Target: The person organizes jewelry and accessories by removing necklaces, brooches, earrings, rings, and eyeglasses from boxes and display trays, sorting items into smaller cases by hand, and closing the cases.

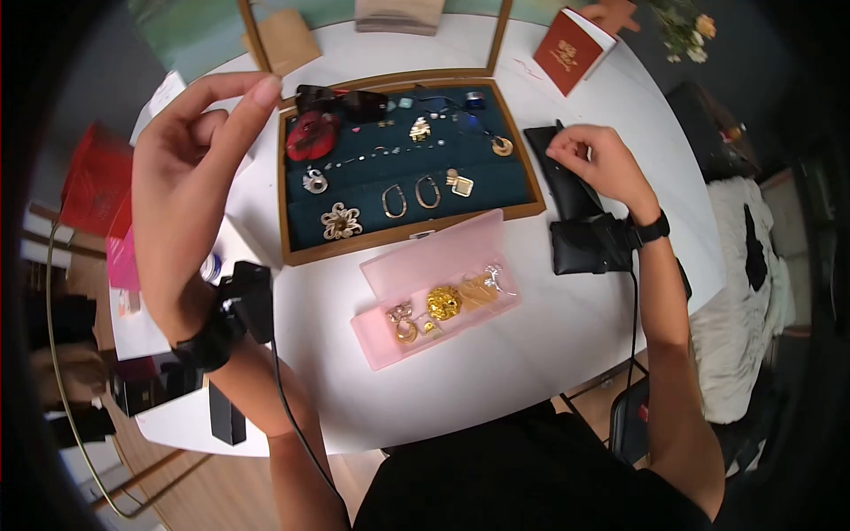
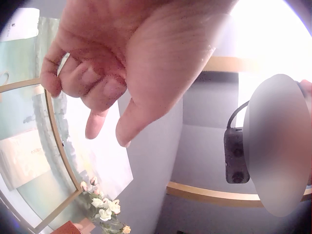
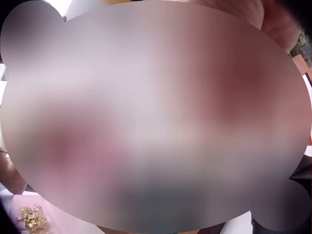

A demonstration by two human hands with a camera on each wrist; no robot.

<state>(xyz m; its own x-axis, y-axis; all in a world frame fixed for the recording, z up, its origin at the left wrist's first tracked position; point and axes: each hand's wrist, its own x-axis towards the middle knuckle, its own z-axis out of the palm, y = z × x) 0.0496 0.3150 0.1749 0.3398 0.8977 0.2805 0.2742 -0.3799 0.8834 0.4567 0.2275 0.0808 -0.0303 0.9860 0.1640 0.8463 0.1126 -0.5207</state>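
My left hand (image 1: 181, 177) is raised at the left of the wooden jewelry case (image 1: 412, 237). In the left wrist view this left hand (image 2: 131, 63) has its thumb and index finger apart, the other fingers bent, nothing visible between them. My right hand (image 1: 602, 164) hovers loosely bent by the long black case (image 1: 562, 181), at the right; whether it touches it I cannot tell. Red sunglasses (image 1: 312, 135), hoop earrings (image 1: 428, 192) and a flower brooch (image 1: 340, 221) lie in the case. In front, the open pink box (image 1: 376, 350) holds a gold piece (image 1: 444, 303) and other jewelry.
A black pouch (image 1: 575, 247) lies below the right hand. A red booklet (image 1: 567, 55) stands at the back right, near flowers (image 1: 686, 40). The raised lid frame (image 1: 500, 35) stands behind the jewelry case. A red bag (image 1: 93, 177) is at the left. Most of the right wrist view is blurred.
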